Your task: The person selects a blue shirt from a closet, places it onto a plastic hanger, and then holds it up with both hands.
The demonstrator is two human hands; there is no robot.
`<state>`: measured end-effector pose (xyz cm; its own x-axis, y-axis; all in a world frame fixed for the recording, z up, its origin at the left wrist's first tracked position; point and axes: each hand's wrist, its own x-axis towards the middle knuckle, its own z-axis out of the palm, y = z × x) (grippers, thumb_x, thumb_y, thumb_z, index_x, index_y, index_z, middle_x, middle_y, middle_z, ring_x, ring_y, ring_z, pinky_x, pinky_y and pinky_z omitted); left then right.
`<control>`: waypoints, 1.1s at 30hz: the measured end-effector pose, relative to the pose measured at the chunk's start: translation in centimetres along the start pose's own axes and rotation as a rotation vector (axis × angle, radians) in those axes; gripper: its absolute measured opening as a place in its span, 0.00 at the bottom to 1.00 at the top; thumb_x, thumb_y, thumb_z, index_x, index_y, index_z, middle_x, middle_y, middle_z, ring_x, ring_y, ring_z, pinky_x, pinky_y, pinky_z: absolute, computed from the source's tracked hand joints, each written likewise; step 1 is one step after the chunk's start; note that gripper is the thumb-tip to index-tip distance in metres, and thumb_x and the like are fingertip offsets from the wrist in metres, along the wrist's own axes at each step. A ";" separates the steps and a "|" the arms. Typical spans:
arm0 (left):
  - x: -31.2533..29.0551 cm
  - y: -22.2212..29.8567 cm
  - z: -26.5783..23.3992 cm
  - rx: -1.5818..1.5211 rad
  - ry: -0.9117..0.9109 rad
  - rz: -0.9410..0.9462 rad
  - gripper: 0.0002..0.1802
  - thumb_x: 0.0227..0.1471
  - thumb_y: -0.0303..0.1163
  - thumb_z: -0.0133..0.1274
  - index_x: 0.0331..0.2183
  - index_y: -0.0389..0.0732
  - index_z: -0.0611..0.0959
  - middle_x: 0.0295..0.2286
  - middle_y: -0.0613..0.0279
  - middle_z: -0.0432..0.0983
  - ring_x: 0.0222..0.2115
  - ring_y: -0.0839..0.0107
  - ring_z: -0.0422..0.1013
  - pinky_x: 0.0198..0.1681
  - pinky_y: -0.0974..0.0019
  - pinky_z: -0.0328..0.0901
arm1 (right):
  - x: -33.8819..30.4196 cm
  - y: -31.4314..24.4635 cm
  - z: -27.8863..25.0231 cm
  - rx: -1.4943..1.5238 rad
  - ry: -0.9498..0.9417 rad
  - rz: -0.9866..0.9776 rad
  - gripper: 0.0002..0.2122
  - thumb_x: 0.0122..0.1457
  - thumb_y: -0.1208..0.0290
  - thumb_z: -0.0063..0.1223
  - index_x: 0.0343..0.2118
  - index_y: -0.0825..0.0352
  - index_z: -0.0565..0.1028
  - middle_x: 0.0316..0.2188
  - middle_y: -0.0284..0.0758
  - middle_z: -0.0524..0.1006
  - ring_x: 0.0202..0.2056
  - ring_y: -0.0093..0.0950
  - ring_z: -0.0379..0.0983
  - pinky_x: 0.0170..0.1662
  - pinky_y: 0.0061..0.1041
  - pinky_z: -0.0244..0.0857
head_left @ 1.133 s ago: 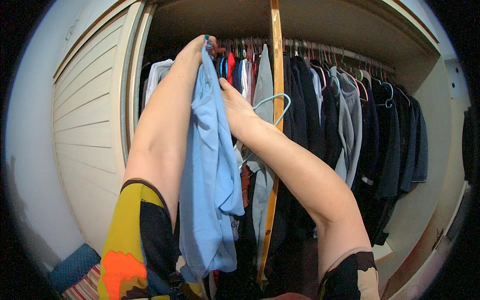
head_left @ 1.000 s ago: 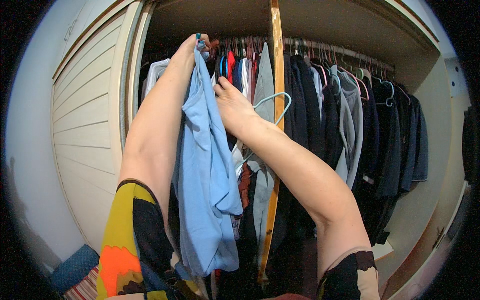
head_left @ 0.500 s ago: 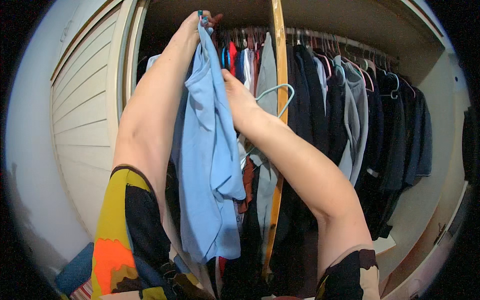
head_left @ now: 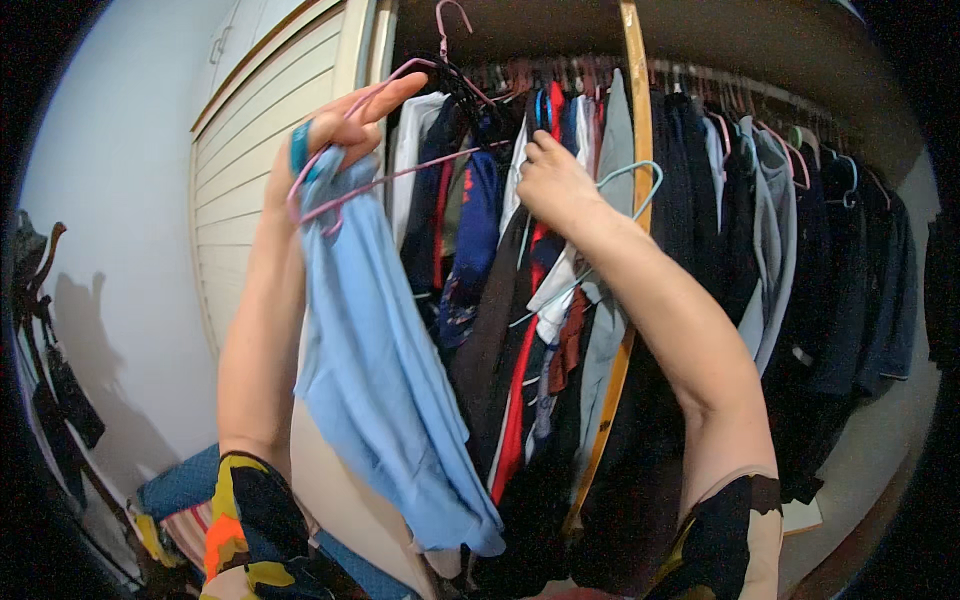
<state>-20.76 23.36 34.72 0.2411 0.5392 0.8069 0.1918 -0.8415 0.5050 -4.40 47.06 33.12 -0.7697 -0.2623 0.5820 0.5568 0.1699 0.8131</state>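
At the open white wardrobe (head_left: pixel 520 30), light-blue cloth garment (head_left: pixel 385 370) off the rail

Head view: the left hand (head_left: pixel 345 125) grips the garment's gathered top together with one end of a thin pink hanger (head_left: pixel 430 164), left of the hanging clothes. Judging by how it lies, the garment is clear of the rail (head_left: pixel 740 88) but not spread across both hanger arms. The right hand (head_left: pixel 560 185) has its fingers curled in front of the hanging clothes; whether they pinch anything, I cannot tell. Beside its wrist shows a pale-blue hanger (head_left: pixel 657 180).

A yellowish wooden upright (head_left: pixel 635 50) divides the packed wardrobe; a slatted cream door (head_left: pixel 250 170) covers its left side. Near the pale wall (head_left: pixel 150 200) lies a blue textured cushion (head_left: pixel 180 480).
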 end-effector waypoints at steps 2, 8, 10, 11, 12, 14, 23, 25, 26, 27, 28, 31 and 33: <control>-4.0 2.2 1.3 0.024 0.062 -0.017 0.42 0.36 0.24 0.45 0.56 0.31 0.53 0.55 0.59 0.55 0.13 0.88 0.52 0.15 0.84 0.50 | 0.4 0.0 -0.5 0.023 0.069 -0.005 0.06 0.42 0.70 0.48 0.18 0.61 0.78 0.23 0.28 0.75 0.37 0.26 0.67 0.51 0.27 0.51; -12.0 5.9 7.4 0.004 0.259 0.042 0.40 0.34 0.21 0.44 0.54 0.27 0.54 0.53 0.51 0.57 0.12 0.88 0.53 0.13 0.84 0.51 | -1.1 -0.1 -1.5 0.161 0.176 -0.017 0.05 0.43 0.72 0.48 0.19 0.61 0.77 0.28 0.29 0.73 0.37 0.26 0.66 0.43 0.26 0.56; -14.1 8.4 10.7 0.032 0.334 0.078 0.40 0.33 0.20 0.44 0.53 0.26 0.55 0.52 0.48 0.58 0.11 0.87 0.53 0.13 0.84 0.51 | -1.1 -0.6 -2.6 0.277 0.222 -0.029 0.05 0.43 0.72 0.48 0.18 0.61 0.77 0.28 0.29 0.73 0.37 0.26 0.66 0.41 0.25 0.57; -14.9 9.5 12.3 0.042 0.369 0.098 0.40 0.33 0.20 0.44 0.53 0.25 0.55 0.52 0.47 0.58 0.11 0.87 0.53 0.13 0.84 0.51 | -1.4 -0.9 -3.2 0.280 0.287 -0.026 0.04 0.42 0.72 0.48 0.18 0.62 0.76 0.28 0.29 0.72 0.36 0.26 0.67 0.38 0.25 0.59; -15.5 9.7 13.4 0.029 0.393 0.116 0.40 0.32 0.20 0.44 0.52 0.25 0.55 0.52 0.45 0.58 0.11 0.87 0.53 0.13 0.84 0.51 | -2.1 -1.2 -3.7 0.307 0.284 -0.025 0.04 0.42 0.72 0.48 0.18 0.61 0.76 0.27 0.29 0.72 0.36 0.26 0.67 0.37 0.26 0.60; -16.3 9.5 15.3 0.008 0.437 0.158 0.39 0.32 0.19 0.44 0.52 0.23 0.56 0.51 0.43 0.59 0.10 0.87 0.53 0.12 0.84 0.51 | -4.1 -1.6 -4.6 0.353 0.264 -0.023 0.04 0.42 0.71 0.49 0.17 0.60 0.76 0.25 0.29 0.72 0.35 0.27 0.68 0.36 0.27 0.62; -23.3 19.2 24.3 0.096 0.612 0.194 0.44 0.33 0.14 0.40 0.55 0.27 0.46 0.56 0.46 0.48 0.09 0.84 0.56 0.12 0.81 0.55 | -14.0 -3.6 -17.0 0.920 0.261 0.265 0.05 0.44 0.76 0.46 0.23 0.63 0.74 0.24 0.35 0.72 0.30 0.33 0.72 0.34 0.32 0.66; -25.3 18.1 22.6 0.021 0.520 0.240 0.44 0.35 0.14 0.41 0.56 0.30 0.44 0.57 0.51 0.47 0.10 0.84 0.59 0.11 0.80 0.55 | -17.8 -3.3 -17.6 1.103 0.172 0.339 0.07 0.45 0.78 0.44 0.26 0.65 0.74 0.27 0.38 0.73 0.31 0.35 0.73 0.35 0.32 0.66; -25.4 22.9 27.3 0.117 0.514 0.207 0.45 0.35 0.14 0.41 0.57 0.31 0.43 0.57 0.52 0.47 0.10 0.85 0.60 0.10 0.79 0.54 | -17.7 -4.2 -18.7 1.317 0.261 0.317 0.09 0.44 0.80 0.42 0.28 0.65 0.74 0.28 0.39 0.73 0.31 0.36 0.73 0.35 0.31 0.66; -25.7 21.0 26.0 0.036 0.522 0.249 0.46 0.34 0.13 0.42 0.57 0.31 0.43 0.57 0.55 0.48 0.10 0.85 0.60 0.09 0.79 0.53 | -20.5 -4.3 -16.9 1.386 0.195 0.359 0.10 0.44 0.81 0.40 0.29 0.66 0.74 0.29 0.40 0.73 0.32 0.36 0.73 0.35 0.30 0.66; -26.8 19.0 24.3 -0.034 0.508 0.288 0.47 0.33 0.12 0.42 0.57 0.32 0.43 0.57 0.57 0.48 0.10 0.85 0.60 0.08 0.80 0.51 | -23.1 -4.3 -15.5 1.455 0.130 0.405 0.12 0.43 0.83 0.39 0.30 0.67 0.74 0.31 0.41 0.73 0.32 0.36 0.73 0.36 0.29 0.66; -29.9 25.2 27.9 0.059 0.466 0.281 0.45 0.31 0.12 0.44 0.53 0.35 0.45 0.53 0.62 0.50 0.10 0.85 0.58 0.11 0.79 0.48 | -25.7 -4.7 -16.5 1.710 0.123 0.452 0.16 0.43 0.87 0.35 0.34 0.71 0.73 0.29 0.41 0.73 0.30 0.32 0.71 0.37 0.25 0.65; -32.7 28.1 28.6 0.049 0.357 0.229 0.41 0.30 0.12 0.44 0.48 0.37 0.46 0.48 0.64 0.51 0.10 0.85 0.56 0.13 0.78 0.46 | -26.6 -5.1 -17.4 1.759 0.141 0.463 0.14 0.47 0.86 0.35 0.34 0.71 0.73 0.28 0.39 0.73 0.29 0.29 0.70 0.37 0.24 0.65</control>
<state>3.97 -17.03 13.74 -0.0605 0.2864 0.9562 0.2183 -0.9310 0.2926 18.70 36.67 13.23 -0.5855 0.0385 0.8097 -0.3172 0.9084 -0.2726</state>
